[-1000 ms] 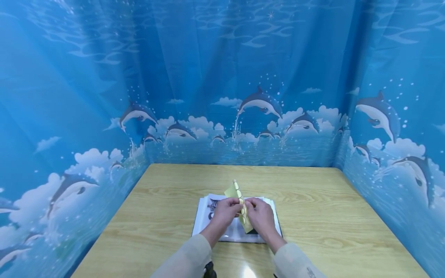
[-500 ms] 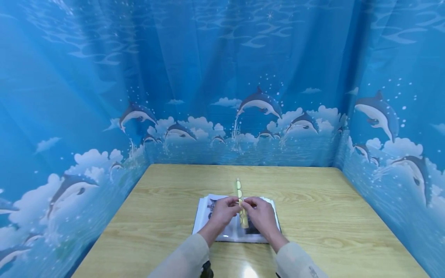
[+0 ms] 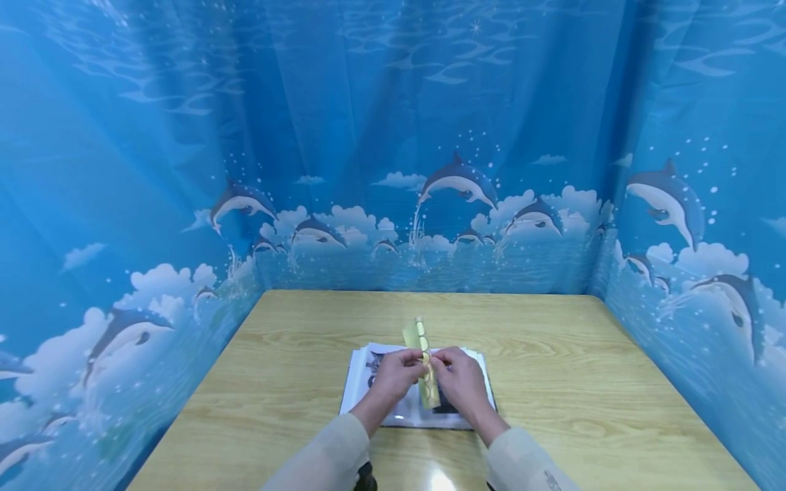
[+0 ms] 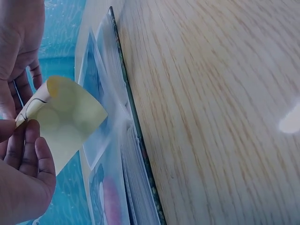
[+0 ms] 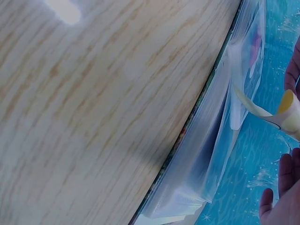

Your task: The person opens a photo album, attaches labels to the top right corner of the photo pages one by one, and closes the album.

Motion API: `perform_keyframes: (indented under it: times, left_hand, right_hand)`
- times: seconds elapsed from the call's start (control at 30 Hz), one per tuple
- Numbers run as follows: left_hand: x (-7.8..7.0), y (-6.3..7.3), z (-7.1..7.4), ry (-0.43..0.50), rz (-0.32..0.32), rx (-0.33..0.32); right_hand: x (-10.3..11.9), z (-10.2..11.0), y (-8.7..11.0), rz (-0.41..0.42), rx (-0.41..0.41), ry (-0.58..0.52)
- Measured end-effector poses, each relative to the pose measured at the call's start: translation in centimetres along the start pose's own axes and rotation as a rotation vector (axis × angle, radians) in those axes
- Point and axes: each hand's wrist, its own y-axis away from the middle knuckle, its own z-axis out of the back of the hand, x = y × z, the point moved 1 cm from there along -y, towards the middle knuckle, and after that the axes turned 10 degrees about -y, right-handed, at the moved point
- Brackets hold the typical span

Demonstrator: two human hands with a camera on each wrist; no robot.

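A yellow paper sheet [image 3: 429, 397] with outlined circles on it is curled lengthwise into a narrow strip, held above an open album [image 3: 352, 395]. My left hand [image 3: 396, 374] pinches its left side near the middle. From the right, my right hand [image 3: 462, 377] pinches the same curled edge between thumb and fingers. A loose flap of the paper [image 4: 75, 112] hangs out flat in the left wrist view, with the rolled edge at the fingers. In the right wrist view the roll [image 5: 289, 112] shows a hollow yellow end. The album has clear plastic sleeves and pictures on its pages.
The album lies flat on a wood-grain table [image 3: 552, 382], near its front. Blue curtains [image 3: 368, 102] printed with dolphins stand behind the table and on both sides. A bright reflection [image 3: 439, 479] shows on the tabletop close to me.
The yellow paper's wide flap narrowed into a slim roll half a second ago, then loosened slightly, so a small flap shows at its upper left now. Both hands stay nearly in place.
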Motion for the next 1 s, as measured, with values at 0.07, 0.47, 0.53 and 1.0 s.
perform_keyframes:
  times: [0.07,0.47,0.53,1.0]
  left_hand:
    - [0.06,-0.03,-0.02,0.019,0.006,-0.002]
    - [-0.46,-0.02,0.03,0.158,0.102,-0.047]
    - [-0.46,-0.03,0.01,0.179,0.096,-0.045]
    - [-0.03,-0.38,0.54,0.031,0.056,-0.033]
  right_hand:
    - [-0.05,0.0,0.05,0.002,-0.001,-0.01]
    - [0.02,-0.11,0.12,-0.049,-0.017,-0.041]
    - [0.1,-0.11,0.12,-0.045,-0.016,-0.042]
    - [0.06,-0.05,0.05,-0.03,0.031,-0.041]
